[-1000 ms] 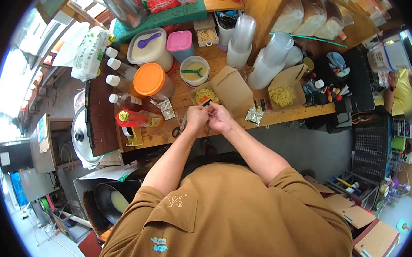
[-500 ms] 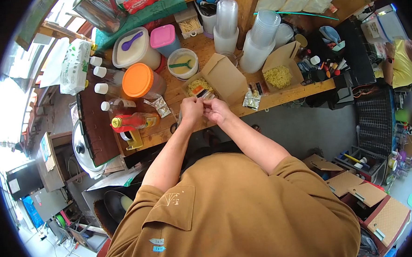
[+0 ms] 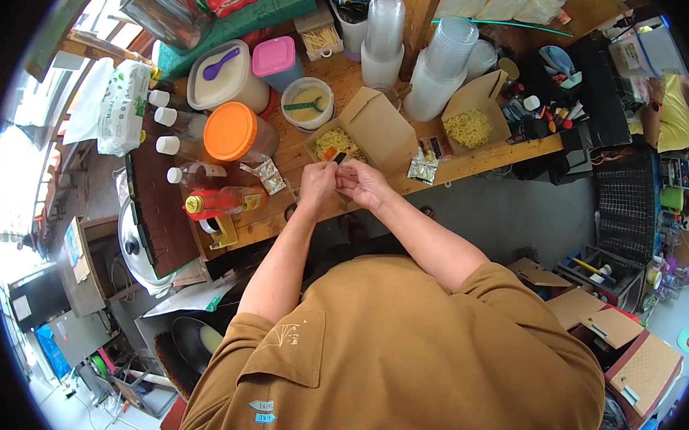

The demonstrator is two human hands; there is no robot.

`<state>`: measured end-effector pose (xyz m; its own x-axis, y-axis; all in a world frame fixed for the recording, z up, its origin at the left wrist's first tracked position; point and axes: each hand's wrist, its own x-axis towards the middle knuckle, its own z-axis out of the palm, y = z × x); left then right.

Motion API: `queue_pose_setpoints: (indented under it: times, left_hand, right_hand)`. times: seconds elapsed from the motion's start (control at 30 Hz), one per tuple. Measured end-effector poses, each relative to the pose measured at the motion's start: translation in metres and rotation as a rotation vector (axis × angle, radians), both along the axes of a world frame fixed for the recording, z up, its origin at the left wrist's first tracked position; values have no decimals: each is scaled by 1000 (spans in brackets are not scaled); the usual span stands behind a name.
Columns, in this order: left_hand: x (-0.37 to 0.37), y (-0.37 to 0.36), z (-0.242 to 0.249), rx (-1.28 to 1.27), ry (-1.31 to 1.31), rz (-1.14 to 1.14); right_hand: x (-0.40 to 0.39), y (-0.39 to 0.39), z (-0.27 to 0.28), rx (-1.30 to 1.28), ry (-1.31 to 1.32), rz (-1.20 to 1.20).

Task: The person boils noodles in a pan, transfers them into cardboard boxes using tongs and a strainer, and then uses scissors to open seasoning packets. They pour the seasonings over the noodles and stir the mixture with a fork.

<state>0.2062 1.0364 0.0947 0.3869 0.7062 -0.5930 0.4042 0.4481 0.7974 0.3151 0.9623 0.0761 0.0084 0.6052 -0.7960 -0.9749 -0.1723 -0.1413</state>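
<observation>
Over the front of an open cardboard box (image 3: 378, 131) holding yellow noodles (image 3: 327, 144), both hands meet at the table's front edge. My left hand (image 3: 318, 185) is closed, pinching small seasoning sachets (image 3: 335, 156) with orange and dark parts showing above the fingers. My right hand (image 3: 364, 185) touches it from the right, fingers curled in at the same packets; its fingertips are partly hidden. To the right, a silver sachet (image 3: 422, 169) lies beside small dark packets (image 3: 437, 147). A second box (image 3: 491, 106) with noodles (image 3: 467, 130) stands farther right. Another silver sachet (image 3: 269, 176) lies left of my hands.
Behind the near box stands a tub (image 3: 308, 114) with a green spoon in pale cream. An orange-lidded jar (image 3: 231, 132), a red sauce bottle (image 3: 223, 202) and a tape dispenser (image 3: 222, 233) are at left. Stacked plastic cups (image 3: 437, 70) stand behind. Another person (image 3: 670, 108) is at far right.
The sachets have tilted and shifted slightly between my fingers, with less of the packet showing. My right hand has opened a little and turned its palm up. The boxes stay in place.
</observation>
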Motion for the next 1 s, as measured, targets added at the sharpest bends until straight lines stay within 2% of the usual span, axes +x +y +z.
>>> queue_pose_setpoints:
  times: [0.13, 0.2, 0.23, 0.3, 0.4, 0.47, 0.7, 0.77, 0.9, 0.97, 1.0]
  left_hand:
    - [5, -1, 4, 15, 42, -33]
    - [6, 1, -3, 78, 76, -87]
    - [7, -2, -3, 74, 80, -86]
    - [11, -7, -2, 625, 156, -252]
    - [14, -15, 16, 767, 157, -274]
    - [13, -18, 14, 768, 155, -260]
    - [7, -23, 14, 763, 203, -234]
    - [9, -19, 18, 697, 223, -189]
    - [6, -6, 5, 593, 237, -157]
    - [6, -4, -4, 601, 213, -158]
    - [6, -4, -9, 605, 188, -163]
  right_hand:
    - [5, 9, -47, 159, 137, 109]
    - [6, 11, -50, 122, 221, 79]
    - [6, 15, -38, -12, 199, -4]
    - [8, 20, -38, -7, 226, -20]
    - [8, 25, -43, 12, 264, -55]
    - [5, 28, -48, -50, 217, -80]
    - [4, 28, -50, -13, 206, -88]
    - [1, 25, -29, -47, -92, -61]
    - [1, 18, -16, -49, -115, -36]
    - [1, 17, -19, 31, 66, -30]
    - [1, 18, -21, 29, 66, -29]
